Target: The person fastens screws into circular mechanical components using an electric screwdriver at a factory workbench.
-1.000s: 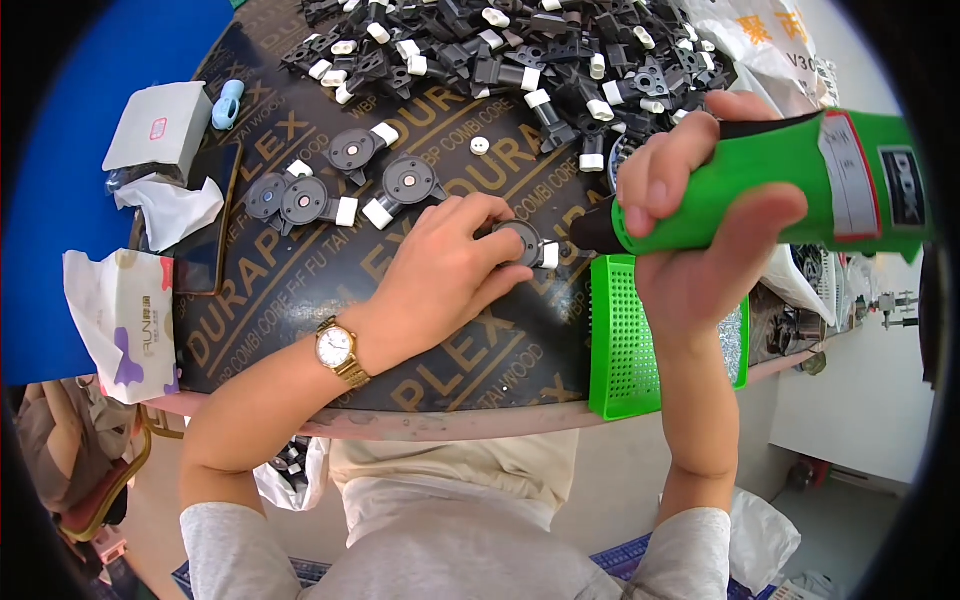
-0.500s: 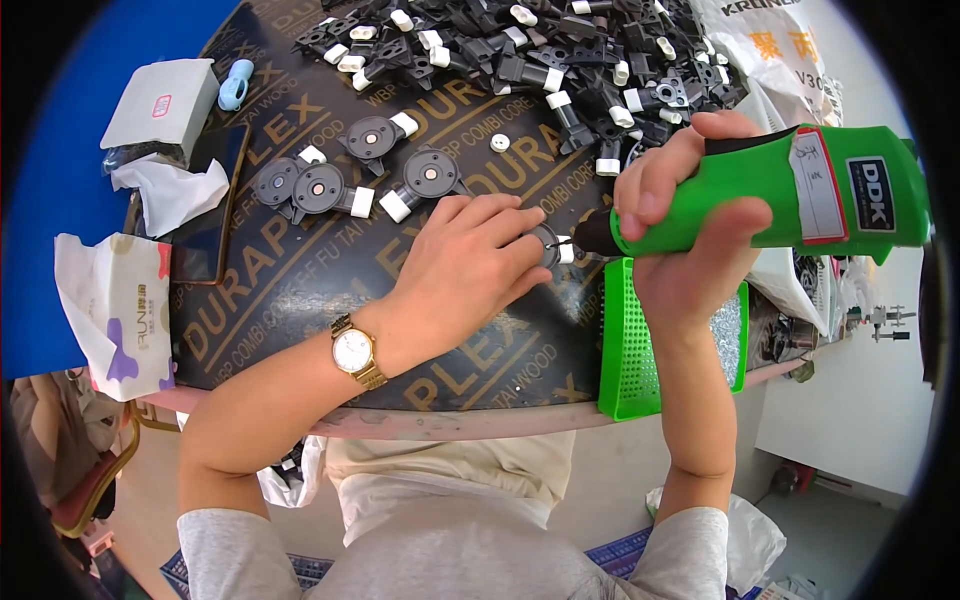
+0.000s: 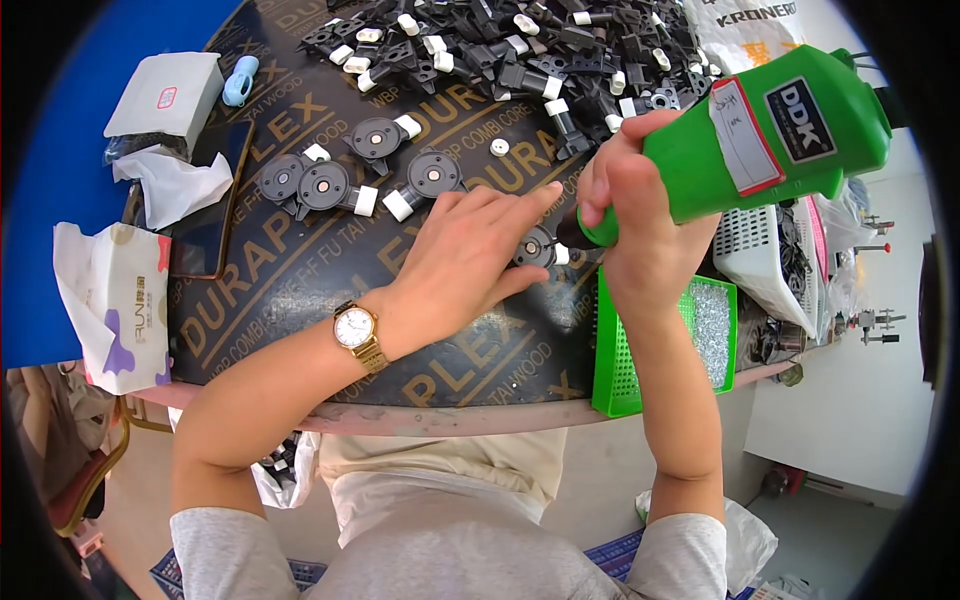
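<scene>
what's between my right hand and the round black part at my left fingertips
In the head view, the dark nose of the green power tool lies between your right hand and the round black part.

Got a chunky green electric screwdriver (image 3: pixel 755 150) here: black nose, white label edged in red, body tilted with the nose aimed down-left. Pointing at a black disc-faced plastic fitting (image 3: pixel 534 248), sitting disc-up on the dark tabletop (image 3: pixel 270 320), partly covered, white end piece poking out right. Can't tell if touching.
</scene>
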Demonstrator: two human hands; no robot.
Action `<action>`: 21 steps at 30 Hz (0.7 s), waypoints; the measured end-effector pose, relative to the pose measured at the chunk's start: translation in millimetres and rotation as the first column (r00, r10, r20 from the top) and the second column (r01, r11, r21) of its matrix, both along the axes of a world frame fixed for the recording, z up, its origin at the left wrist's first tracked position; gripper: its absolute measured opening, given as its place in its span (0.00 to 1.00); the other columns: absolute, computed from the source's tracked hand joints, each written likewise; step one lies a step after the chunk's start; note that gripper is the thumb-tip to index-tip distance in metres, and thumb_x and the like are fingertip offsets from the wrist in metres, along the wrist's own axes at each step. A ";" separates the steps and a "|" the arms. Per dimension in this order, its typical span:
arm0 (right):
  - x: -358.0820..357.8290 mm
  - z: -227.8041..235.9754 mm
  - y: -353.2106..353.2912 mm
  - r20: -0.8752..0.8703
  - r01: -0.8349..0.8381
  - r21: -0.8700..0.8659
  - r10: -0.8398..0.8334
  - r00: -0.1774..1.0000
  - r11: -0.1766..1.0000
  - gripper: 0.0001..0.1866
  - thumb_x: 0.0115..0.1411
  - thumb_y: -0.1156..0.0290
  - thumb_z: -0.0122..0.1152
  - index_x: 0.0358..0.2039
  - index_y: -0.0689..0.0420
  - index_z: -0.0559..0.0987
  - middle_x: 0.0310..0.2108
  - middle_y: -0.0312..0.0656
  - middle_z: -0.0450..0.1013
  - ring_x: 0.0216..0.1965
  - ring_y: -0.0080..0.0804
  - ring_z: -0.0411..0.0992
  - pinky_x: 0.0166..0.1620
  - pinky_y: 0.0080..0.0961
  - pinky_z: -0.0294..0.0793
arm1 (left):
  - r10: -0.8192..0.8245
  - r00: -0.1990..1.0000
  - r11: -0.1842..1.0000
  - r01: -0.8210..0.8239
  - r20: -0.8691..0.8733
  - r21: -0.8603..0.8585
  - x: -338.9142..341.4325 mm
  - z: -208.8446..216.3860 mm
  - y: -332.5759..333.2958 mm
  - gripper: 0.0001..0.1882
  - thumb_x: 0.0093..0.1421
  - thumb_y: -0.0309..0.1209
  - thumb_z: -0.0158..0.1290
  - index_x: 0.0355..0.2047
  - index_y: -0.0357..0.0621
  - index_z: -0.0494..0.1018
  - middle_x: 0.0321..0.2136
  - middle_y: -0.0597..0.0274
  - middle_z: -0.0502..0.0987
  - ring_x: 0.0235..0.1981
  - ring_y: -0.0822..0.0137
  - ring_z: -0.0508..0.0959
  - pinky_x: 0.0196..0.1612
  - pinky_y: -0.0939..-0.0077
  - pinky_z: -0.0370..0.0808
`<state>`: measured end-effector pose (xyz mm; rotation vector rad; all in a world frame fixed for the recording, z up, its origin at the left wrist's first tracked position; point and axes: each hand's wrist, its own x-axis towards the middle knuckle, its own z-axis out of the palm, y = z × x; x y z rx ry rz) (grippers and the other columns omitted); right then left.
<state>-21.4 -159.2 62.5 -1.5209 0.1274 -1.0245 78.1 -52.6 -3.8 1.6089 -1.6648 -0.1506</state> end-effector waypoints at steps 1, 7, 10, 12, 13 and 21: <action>1.3 0.5 2.0 0.000 -0.001 -0.002 0.001 1.000 1.000 0.15 0.48 0.80 0.66 0.35 0.66 0.71 0.21 0.35 0.72 0.20 0.17 0.68 0.23 0.13 0.64 | -0.005 1.000 1.000 0.005 0.000 0.010 0.3 0.3 0.6 0.34 0.47 0.32 0.60 0.55 0.43 0.61 0.34 0.63 0.73 0.39 0.63 0.70 0.41 0.70 0.63; 2.5 2.2 9.3 -0.035 0.201 0.045 -0.200 0.979 0.979 0.13 0.50 0.78 0.65 0.35 0.65 0.72 0.21 0.33 0.70 0.20 0.16 0.68 0.23 0.13 0.65 | -0.003 1.000 0.999 0.003 -0.003 -0.053 -1.3 -2.5 1.0 0.35 0.47 0.31 0.60 0.55 0.43 0.61 0.35 0.63 0.72 0.40 0.63 0.70 0.43 0.69 0.63; -5.2 2.4 3.0 0.040 0.165 -0.014 -0.164 0.986 0.986 0.14 0.53 0.75 0.63 0.37 0.66 0.71 0.21 0.35 0.69 0.20 0.18 0.67 0.22 0.13 0.65 | -0.019 1.000 1.000 0.019 0.015 -0.020 -6.7 -1.0 -1.5 0.35 0.47 0.31 0.60 0.56 0.42 0.60 0.36 0.63 0.72 0.40 0.63 0.70 0.43 0.69 0.63; -14.2 8.7 6.9 0.035 0.168 -0.156 -0.164 0.986 0.973 0.28 0.57 0.51 0.57 0.44 0.63 0.65 0.19 0.36 0.62 0.18 0.24 0.61 0.22 0.20 0.62 | -0.023 1.000 1.000 0.023 0.004 -0.018 -8.2 -2.7 -2.9 0.35 0.47 0.31 0.60 0.56 0.43 0.60 0.36 0.62 0.72 0.41 0.62 0.70 0.43 0.69 0.63; -21.8 17.1 11.3 0.055 0.227 -0.122 -0.222 0.974 0.966 0.34 0.55 0.43 0.55 0.47 0.62 0.65 0.19 0.35 0.60 0.18 0.23 0.59 0.22 0.20 0.62 | -0.025 1.000 1.000 0.025 -0.008 -0.016 -9.1 -3.5 -4.0 0.36 0.47 0.31 0.60 0.56 0.43 0.60 0.36 0.62 0.72 0.41 0.62 0.69 0.43 0.69 0.64; -135.6 16.7 5.8 0.036 0.146 -0.150 -0.142 0.989 0.978 0.38 0.53 0.36 0.51 0.46 0.60 0.64 0.16 0.32 0.60 0.12 0.18 0.56 0.18 0.15 0.56 | -0.090 0.994 0.995 0.087 0.061 0.046 -6.9 3.2 1.2 0.30 0.46 0.27 0.60 0.51 0.44 0.67 0.40 0.60 0.73 0.43 0.57 0.69 0.48 0.68 0.65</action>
